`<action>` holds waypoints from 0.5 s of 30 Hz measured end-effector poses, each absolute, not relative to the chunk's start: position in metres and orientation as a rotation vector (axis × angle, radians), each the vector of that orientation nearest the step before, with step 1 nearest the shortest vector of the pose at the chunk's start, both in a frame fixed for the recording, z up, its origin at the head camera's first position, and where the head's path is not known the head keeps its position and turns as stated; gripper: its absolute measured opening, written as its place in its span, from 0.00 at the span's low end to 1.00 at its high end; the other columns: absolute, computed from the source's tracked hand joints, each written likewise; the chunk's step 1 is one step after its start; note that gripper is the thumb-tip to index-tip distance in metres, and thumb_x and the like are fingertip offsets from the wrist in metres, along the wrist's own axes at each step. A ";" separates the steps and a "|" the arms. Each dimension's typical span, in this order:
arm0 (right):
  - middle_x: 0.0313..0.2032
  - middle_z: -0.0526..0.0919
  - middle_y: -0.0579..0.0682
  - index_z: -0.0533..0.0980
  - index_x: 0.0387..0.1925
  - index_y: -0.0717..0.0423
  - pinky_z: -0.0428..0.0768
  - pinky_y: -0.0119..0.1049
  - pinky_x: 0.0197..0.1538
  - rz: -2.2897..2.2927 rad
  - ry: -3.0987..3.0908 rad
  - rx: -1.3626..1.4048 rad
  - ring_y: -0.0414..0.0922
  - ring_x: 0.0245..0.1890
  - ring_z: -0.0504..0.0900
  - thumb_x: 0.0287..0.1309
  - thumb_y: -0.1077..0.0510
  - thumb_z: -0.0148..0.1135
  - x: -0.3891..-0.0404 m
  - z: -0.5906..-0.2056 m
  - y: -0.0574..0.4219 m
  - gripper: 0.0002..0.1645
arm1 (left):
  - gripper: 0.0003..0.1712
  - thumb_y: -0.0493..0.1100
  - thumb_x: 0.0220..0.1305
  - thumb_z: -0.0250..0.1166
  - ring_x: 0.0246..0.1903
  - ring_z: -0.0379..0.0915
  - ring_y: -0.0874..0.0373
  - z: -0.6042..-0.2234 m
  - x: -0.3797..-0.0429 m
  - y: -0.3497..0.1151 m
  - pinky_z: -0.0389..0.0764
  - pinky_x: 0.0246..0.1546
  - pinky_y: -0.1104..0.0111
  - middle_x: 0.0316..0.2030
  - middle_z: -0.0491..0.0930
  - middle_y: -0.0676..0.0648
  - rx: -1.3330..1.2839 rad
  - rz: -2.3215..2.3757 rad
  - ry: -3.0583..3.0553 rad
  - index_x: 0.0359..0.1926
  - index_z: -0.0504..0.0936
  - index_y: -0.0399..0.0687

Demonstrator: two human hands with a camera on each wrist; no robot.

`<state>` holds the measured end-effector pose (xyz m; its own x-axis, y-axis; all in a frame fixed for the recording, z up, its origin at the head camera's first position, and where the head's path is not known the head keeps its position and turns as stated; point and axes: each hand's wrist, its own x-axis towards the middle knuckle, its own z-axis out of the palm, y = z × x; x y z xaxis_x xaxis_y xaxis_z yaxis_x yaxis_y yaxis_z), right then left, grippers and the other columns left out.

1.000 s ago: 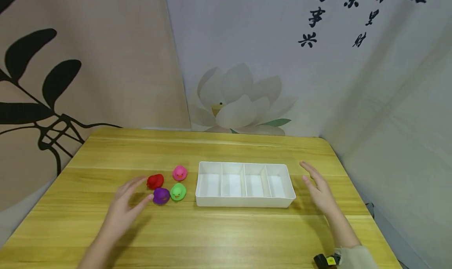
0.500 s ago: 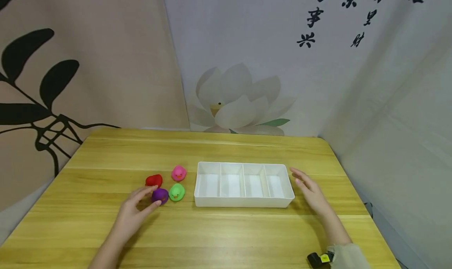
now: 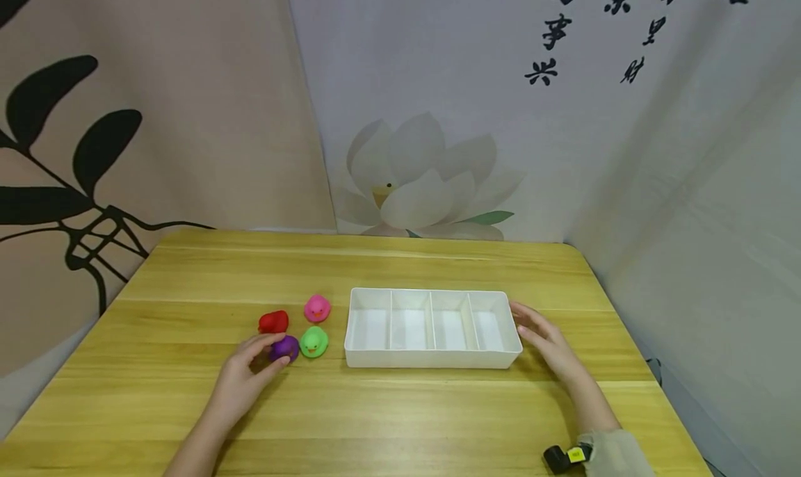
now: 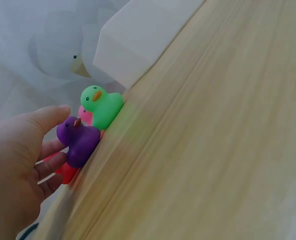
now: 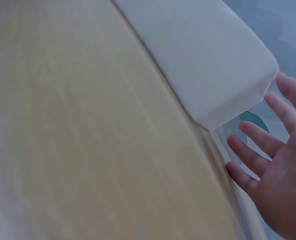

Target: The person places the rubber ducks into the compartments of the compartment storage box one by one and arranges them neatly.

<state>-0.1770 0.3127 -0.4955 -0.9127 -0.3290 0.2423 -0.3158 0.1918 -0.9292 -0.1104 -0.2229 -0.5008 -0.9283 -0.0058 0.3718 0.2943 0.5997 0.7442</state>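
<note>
My left hand (image 3: 244, 373) reaches in from the left side of a purple rubber duck (image 3: 285, 349), thumb by its near side and fingers by its far side. In the left wrist view a narrow gap shows between the thumb (image 4: 55, 116) and the duck's head; other fingers lie partly behind its body. A green duck (image 3: 314, 341) sits close to its right, a red duck (image 3: 274, 321) behind, a pink duck (image 3: 317, 309) farther back. My right hand (image 3: 551, 345) has its fingers spread, fingertips right at the right end of a white divided box (image 3: 432, 359).
The box has several compartments, with none of the ducks in them. Under everything is a wood-grain table (image 3: 400, 421). A printed curtain (image 3: 432, 60) stands behind it. Near the right cuff a black strap device (image 3: 566, 457) with a yellow label shows.
My left hand has moved right and around the purple duck, its thumb and fingers drawing closer together. My right hand has moved left up to the box's end. The ducks stay put.
</note>
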 end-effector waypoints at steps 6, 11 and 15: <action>0.64 0.65 0.66 0.60 0.68 0.66 0.68 0.26 0.56 -1.858 2.378 -0.583 0.37 0.59 0.70 0.68 0.66 0.49 -0.176 -0.498 0.316 0.28 | 0.19 0.32 0.52 0.72 0.42 0.72 0.56 -0.505 -0.113 -0.223 0.71 0.39 0.79 0.47 0.80 0.43 -0.242 -1.248 -2.473 0.48 0.83 0.38; 0.65 0.63 0.67 0.59 0.69 0.63 0.68 0.27 0.56 -1.840 2.336 -0.546 0.37 0.59 0.69 0.68 0.64 0.50 -0.176 -0.498 0.317 0.30 | 0.19 0.29 0.50 0.72 0.41 0.72 0.61 -0.506 -0.116 -0.223 0.72 0.38 0.79 0.45 0.80 0.45 -0.256 -1.251 -2.459 0.46 0.83 0.38; 0.65 0.63 0.66 0.58 0.70 0.62 0.68 0.28 0.56 -1.830 2.311 -0.531 0.38 0.58 0.70 0.68 0.64 0.51 -0.176 -0.498 0.319 0.31 | 0.18 0.28 0.49 0.72 0.39 0.72 0.61 -0.506 -0.117 -0.222 0.72 0.37 0.78 0.44 0.80 0.45 -0.262 -1.255 -2.450 0.45 0.83 0.38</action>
<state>-0.1760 0.3185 -0.4976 -0.9269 -0.3611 0.1028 -0.1827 0.1946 -0.9637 -0.1171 -0.2215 -0.5062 -0.9127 -0.0045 0.4086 0.3289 0.5853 0.7412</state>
